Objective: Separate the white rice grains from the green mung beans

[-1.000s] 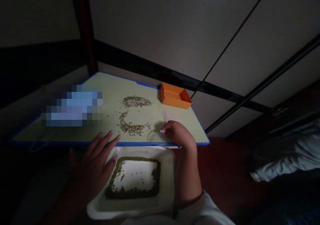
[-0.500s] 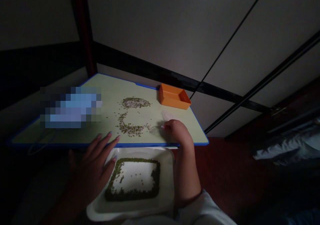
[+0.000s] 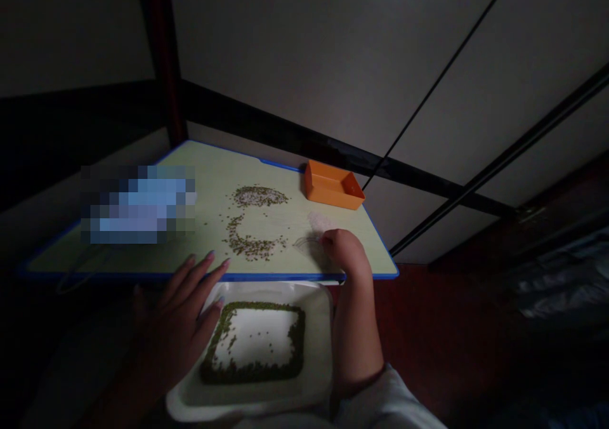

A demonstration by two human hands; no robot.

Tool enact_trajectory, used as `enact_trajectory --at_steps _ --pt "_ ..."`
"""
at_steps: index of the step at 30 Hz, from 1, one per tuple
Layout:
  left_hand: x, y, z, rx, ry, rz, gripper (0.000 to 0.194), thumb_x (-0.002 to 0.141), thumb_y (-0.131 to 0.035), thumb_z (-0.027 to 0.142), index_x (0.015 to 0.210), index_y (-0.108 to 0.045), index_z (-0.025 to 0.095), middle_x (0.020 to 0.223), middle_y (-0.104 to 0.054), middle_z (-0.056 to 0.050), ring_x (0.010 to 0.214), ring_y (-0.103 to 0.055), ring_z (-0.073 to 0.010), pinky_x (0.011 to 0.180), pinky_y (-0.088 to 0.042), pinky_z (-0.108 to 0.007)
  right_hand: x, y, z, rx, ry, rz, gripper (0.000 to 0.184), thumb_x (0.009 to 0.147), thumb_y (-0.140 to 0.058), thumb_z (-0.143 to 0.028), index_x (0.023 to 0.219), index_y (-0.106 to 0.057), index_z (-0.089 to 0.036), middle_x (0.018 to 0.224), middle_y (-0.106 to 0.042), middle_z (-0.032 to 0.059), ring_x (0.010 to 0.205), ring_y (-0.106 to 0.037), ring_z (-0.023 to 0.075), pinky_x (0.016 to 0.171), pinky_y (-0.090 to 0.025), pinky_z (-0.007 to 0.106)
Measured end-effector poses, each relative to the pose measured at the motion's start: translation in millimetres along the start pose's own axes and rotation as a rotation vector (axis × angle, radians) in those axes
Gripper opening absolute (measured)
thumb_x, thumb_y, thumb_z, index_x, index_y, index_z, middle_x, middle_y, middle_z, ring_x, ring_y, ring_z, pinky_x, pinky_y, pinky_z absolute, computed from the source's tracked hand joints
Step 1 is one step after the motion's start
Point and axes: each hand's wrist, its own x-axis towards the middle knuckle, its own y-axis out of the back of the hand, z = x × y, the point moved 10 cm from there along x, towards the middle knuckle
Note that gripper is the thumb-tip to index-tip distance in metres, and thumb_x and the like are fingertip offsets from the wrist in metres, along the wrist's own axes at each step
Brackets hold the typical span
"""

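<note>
While scanning rightward, find left hand (image 3: 188,308) spread open by white tub (image 3: 320,334), perhaps steadying it; mottled grains (image 3: 259,196) on board (image 3: 209,169); thin loops (image 3: 307,245); pale grains (image 3: 318,220), perhaps kept apart against mixing; orange box (image 3: 328,191) behind; right hand (image 3: 346,249) curled closed, contents impossible to tell, hiding board beneath

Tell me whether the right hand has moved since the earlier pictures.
Yes. Judged against the orange box, which stays put, the right hand has shifted slightly to the right, away from the lower patch of green grains.
</note>
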Motion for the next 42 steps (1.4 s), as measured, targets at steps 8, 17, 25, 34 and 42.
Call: enact_trajectory --at_steps 8,17,25,34,42 --pt "0 0.2 0 -0.002 -0.008 0.018 0.051 0.098 -0.022 0.040 0.143 -0.047 0.034 0.159 -0.045 -0.003 0.153 -0.032 -0.0295 0.112 -0.018 -0.085 3 1 -1 0.026 -0.029 0.002 0.033 0.099 -0.047 -0.031 0.108 -0.078 -0.021 0.110 -0.078 0.0123 0.096 -0.070 0.0201 0.071 -0.040 0.026" --pt "-1 0.5 1 -0.036 0.014 -0.032 0.050 0.098 -0.027 0.037 0.144 -0.046 0.036 0.161 -0.043 -0.004 0.153 -0.030 -0.0299 0.114 -0.015 -0.083 -2 2 -13 0.053 0.088 -0.015 0.030 0.099 -0.052 -0.032 0.102 -0.078 -0.019 0.106 -0.078 0.0131 0.093 -0.070 0.0205 0.072 -0.038 0.027" --pt "-1 -1.3 0 -0.024 0.006 -0.029 0.050 0.099 -0.025 0.037 0.144 -0.046 0.034 0.161 -0.043 -0.005 0.154 -0.029 -0.0299 0.114 -0.014 -0.084 -4 2 -20 0.113 0.150 -0.007 0.029 0.099 -0.053 -0.030 0.098 -0.078 -0.017 0.102 -0.078 0.0125 0.089 -0.068 0.0185 0.073 -0.038 0.025" --pt "-1 -0.3 1 0.010 0.007 -0.024 0.051 0.099 -0.023 0.039 0.144 -0.046 0.034 0.161 -0.042 -0.004 0.154 -0.029 -0.0287 0.115 -0.015 -0.083 -8 4 -21 0.174 0.201 -0.011 0.027 0.097 -0.052 -0.025 0.095 -0.078 -0.016 0.099 -0.078 0.0115 0.085 -0.066 0.0170 0.073 -0.038 0.024" --pt "-2 0.8 2 -0.002 -0.001 -0.017 0.051 0.099 -0.023 0.038 0.144 -0.046 0.035 0.160 -0.044 -0.004 0.154 -0.030 -0.0286 0.114 -0.015 -0.083 -3 2 -20 0.116 0.144 -0.002 0.030 0.098 -0.051 -0.029 0.098 -0.079 -0.017 0.101 -0.078 0.0127 0.087 -0.068 0.0195 0.072 -0.038 0.026"
